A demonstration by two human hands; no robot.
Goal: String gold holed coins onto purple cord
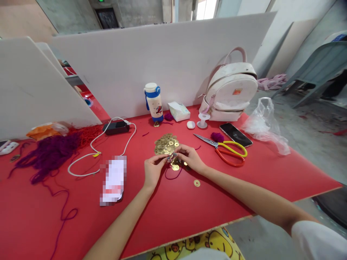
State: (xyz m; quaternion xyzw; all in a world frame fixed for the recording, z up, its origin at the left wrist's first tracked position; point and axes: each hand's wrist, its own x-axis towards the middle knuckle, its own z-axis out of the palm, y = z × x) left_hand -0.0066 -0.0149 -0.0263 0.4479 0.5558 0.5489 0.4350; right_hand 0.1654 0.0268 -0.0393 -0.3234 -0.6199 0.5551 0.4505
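My left hand and my right hand meet over the near side of a pile of brass-coloured coins with holes in them. Both hands pinch a thin purple yarn, which loops down onto the red table between them. Whether a coin is also between the fingertips is too small to tell. Several coins show just under the fingers. One loose coin lies apart, below my right hand.
Scissors and a dark phone lie at right, near a white backpack and plastic bag. A bottle stands behind the coins. At left are a blurred-out phone, white cable and purple yarn heap.
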